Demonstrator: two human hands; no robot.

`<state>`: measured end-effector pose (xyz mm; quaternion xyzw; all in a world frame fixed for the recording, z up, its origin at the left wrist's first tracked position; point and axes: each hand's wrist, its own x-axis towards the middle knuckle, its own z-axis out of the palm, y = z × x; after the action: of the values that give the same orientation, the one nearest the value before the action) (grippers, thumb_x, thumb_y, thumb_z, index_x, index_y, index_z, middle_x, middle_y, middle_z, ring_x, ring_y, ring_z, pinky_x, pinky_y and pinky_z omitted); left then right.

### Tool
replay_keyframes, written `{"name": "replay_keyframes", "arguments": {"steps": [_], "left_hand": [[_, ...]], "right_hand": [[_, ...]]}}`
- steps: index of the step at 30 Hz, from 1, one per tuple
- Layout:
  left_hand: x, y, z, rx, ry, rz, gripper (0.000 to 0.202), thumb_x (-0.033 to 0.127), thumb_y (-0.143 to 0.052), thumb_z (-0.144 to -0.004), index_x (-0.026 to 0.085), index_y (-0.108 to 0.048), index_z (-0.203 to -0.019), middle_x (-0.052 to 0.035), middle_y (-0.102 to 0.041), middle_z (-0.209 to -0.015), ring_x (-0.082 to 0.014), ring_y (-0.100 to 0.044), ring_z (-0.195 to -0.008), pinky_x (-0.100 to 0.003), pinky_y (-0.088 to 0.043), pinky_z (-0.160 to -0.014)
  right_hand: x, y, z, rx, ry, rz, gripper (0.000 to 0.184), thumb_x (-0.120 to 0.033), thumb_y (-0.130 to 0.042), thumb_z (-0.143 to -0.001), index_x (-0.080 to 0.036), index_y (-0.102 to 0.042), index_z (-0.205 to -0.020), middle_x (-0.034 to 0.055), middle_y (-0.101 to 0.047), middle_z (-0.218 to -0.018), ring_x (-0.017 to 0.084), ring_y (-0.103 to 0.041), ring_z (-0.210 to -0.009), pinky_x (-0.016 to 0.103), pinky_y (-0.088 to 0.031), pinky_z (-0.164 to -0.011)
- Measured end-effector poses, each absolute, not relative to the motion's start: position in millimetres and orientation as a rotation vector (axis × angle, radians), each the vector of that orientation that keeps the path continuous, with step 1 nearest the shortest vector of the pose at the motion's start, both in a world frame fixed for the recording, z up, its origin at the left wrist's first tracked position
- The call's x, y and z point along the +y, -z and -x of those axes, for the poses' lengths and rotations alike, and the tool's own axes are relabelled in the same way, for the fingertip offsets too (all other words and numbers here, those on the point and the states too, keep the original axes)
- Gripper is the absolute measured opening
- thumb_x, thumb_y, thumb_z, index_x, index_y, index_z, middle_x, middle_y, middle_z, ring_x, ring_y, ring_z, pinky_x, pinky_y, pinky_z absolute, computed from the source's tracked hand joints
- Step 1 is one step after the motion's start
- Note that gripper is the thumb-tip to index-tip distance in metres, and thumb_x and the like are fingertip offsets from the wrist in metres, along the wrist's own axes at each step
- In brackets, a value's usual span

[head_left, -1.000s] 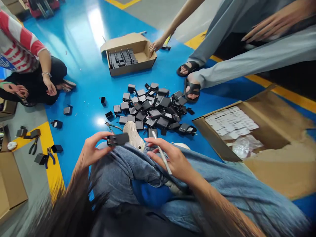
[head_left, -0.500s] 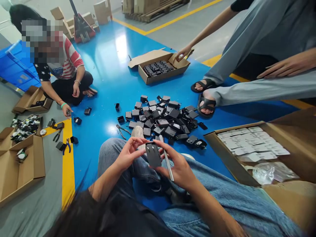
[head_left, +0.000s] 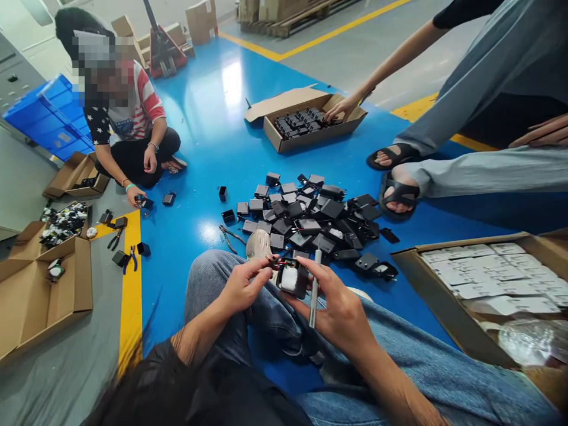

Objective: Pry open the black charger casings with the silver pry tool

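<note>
My right hand (head_left: 341, 303) grips a small black plastic case (head_left: 303, 280), with a slim silver metal rod-like tool (head_left: 314, 299) held along the fingers. The case's open side faces me, showing a white block (head_left: 290, 278) inside and thin red wires at its upper edge. Just left of it, my left hand (head_left: 239, 287) is closed in a pinch on a small dark part (head_left: 273, 259) that the wires seem to lead to. Beyond my hands lies a heap of similar black cases (head_left: 306, 210) on the blue floor.
Pliers (head_left: 231, 238) lie left of the heap. An open carton (head_left: 310, 142) of black units stands beyond it, a co-worker's hand (head_left: 341, 110) inside. A carton (head_left: 426, 269) with white pieces is at right. Another person (head_left: 128, 130) sits at left, near cartons (head_left: 66, 290) and blue-handled pliers (head_left: 130, 260).
The case has come open: its closed pronged face showed before, now the white block and wires show. My left hand has drawn left. The co-worker's hand has reached into the far carton.
</note>
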<state>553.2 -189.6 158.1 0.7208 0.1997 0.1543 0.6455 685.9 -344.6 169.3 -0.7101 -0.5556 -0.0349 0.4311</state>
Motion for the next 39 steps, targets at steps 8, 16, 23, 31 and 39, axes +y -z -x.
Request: {"name": "replay_keyframes", "arguments": {"steps": [8, 16, 23, 31, 39], "left_hand": [[-206.7, -158.9, -550.1, 0.399, -0.296, -1.579, 0.077, 0.057, -0.073, -0.08, 0.018, -0.049, -0.141, -0.0128, -0.069, -0.129, -0.0292, -0.068, -0.116, -0.041, -0.053, -0.105], [-191.2, -162.7, -541.6, 0.433, -0.559, -1.678, 0.046, 0.034, -0.072, -0.086, 0.023, -0.05, -0.125, -0.0122, -0.07, -0.128, -0.0221, -0.071, -0.109, -0.038, -0.056, -0.1], [-193.3, -170.6, -543.6, 0.436, -0.556, -1.912, 0.046, 0.038, -0.078, -0.08, 0.022, -0.058, -0.117, -0.0092, -0.076, -0.116, -0.0215, -0.075, -0.101, -0.034, -0.061, -0.091], [-194.7, -166.0, -543.0, 0.494, -0.571, -2.06, 0.045, 0.042, -0.078, -0.078, 0.023, -0.063, -0.115, -0.0042, -0.079, -0.108, -0.0201, -0.076, -0.095, -0.029, -0.062, -0.086], [-194.4, -165.8, -542.8, 0.492, -0.556, -2.128, 0.045, 0.043, -0.077, -0.078, 0.02, -0.066, -0.114, -0.0039, -0.079, -0.106, -0.02, -0.076, -0.094, -0.028, -0.062, -0.083]], "right_hand": [[-337.2, -165.8, -664.1, -1.392, 0.019, 1.709, 0.07, -0.026, -0.063, -0.095, -0.024, -0.03, -0.157, 0.0177, -0.061, -0.136, 0.03, -0.067, -0.115, 0.044, -0.062, -0.091], [-353.0, -203.7, -682.3, -1.225, -0.157, 1.549, 0.036, -0.025, -0.045, -0.105, -0.024, -0.057, -0.139, 0.0051, -0.072, -0.097, 0.016, -0.07, -0.083, 0.03, -0.06, -0.078], [-366.3, -226.5, -685.0, -1.136, -0.14, 1.534, 0.014, -0.021, -0.056, -0.095, -0.02, -0.069, -0.099, 0.0051, -0.073, -0.081, 0.017, -0.069, -0.069, 0.03, -0.058, -0.064], [-362.7, -230.5, -674.3, -1.208, -0.115, 1.735, 0.015, -0.024, -0.052, -0.1, -0.024, -0.062, -0.089, 0.0031, -0.072, -0.079, 0.016, -0.069, -0.07, 0.028, -0.058, -0.065], [-361.6, -226.9, -673.7, -1.299, -0.061, 1.747, 0.01, -0.018, -0.053, -0.099, -0.024, -0.059, -0.093, 0.0019, -0.07, -0.081, 0.016, -0.067, -0.072, 0.029, -0.057, -0.068]]}}
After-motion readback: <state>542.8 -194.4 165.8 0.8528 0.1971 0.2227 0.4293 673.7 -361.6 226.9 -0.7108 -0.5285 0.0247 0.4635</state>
